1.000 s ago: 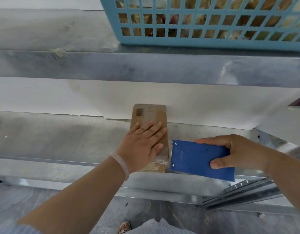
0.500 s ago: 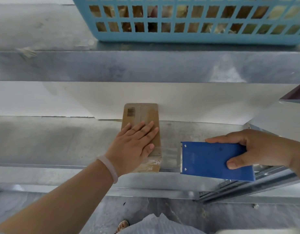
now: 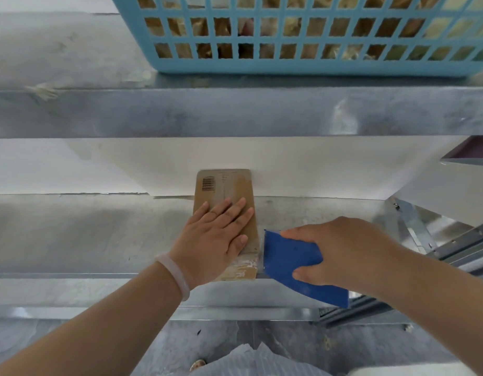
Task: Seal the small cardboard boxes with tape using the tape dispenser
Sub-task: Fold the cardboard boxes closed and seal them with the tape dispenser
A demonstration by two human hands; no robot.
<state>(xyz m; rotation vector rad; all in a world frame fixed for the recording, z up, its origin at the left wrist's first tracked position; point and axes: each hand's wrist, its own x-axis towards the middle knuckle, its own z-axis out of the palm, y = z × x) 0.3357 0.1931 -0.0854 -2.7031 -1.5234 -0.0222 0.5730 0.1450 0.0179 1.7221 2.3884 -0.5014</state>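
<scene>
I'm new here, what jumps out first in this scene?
The bright blue tape dispenser stands out at centre right, gripped by the right hand just beside a small cardboard box. The left hand presses flat on that box, on a metal shelf. Above, a light blue basket sits on the upper shelf.

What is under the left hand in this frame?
The left hand lies flat on a small cardboard box that rests on the metal shelf. The box's barcode shows past the hand, and its taped end shows beside the wrist. The hand covers its middle.
</scene>
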